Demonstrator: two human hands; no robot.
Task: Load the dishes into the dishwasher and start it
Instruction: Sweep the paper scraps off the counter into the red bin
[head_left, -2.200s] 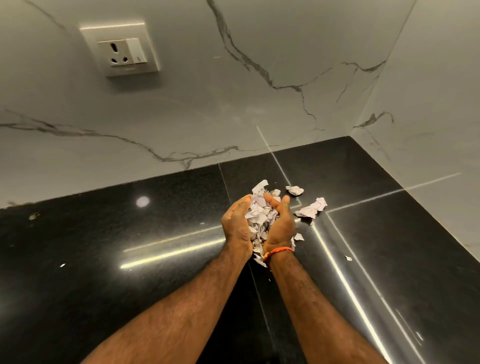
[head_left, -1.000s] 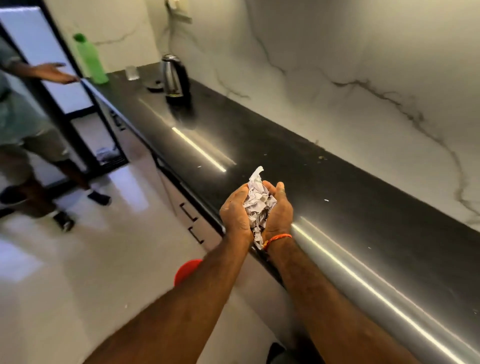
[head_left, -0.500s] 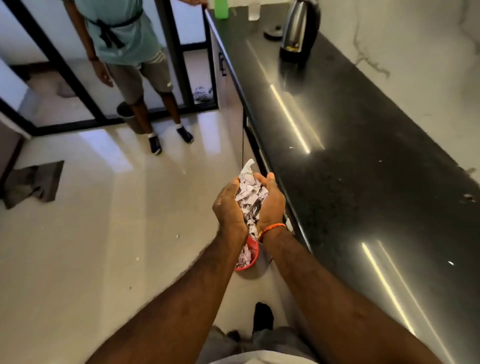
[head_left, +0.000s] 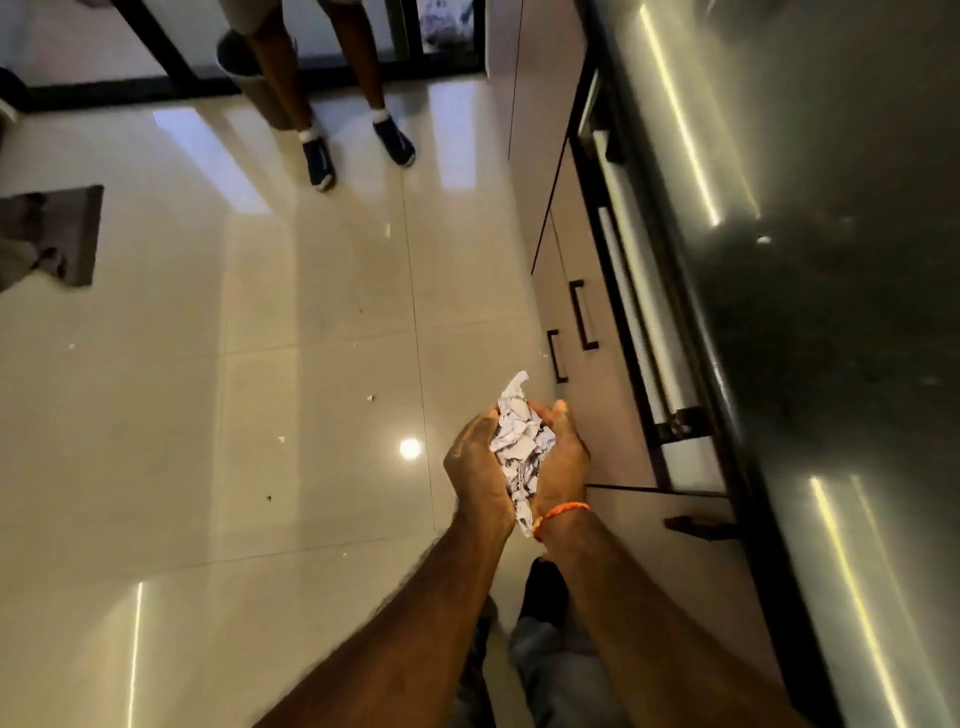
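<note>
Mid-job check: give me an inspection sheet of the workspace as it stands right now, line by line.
Surface: glossy pale tiled floor below the hands; dark countertop on the right.
Job's things: nothing seen; no dishes or dishwasher identifiable.
Clutter: small white bits scattered on the floor; dark cloth lying at far left.
Hands: left hand and right hand cupped together around a wad of torn paper scraps; orange wristband on the right wrist.
Cables: nothing seen.
Surroundings: cabinet drawers with black handles under the counter; another person's legs and dark shoes ahead.
</note>
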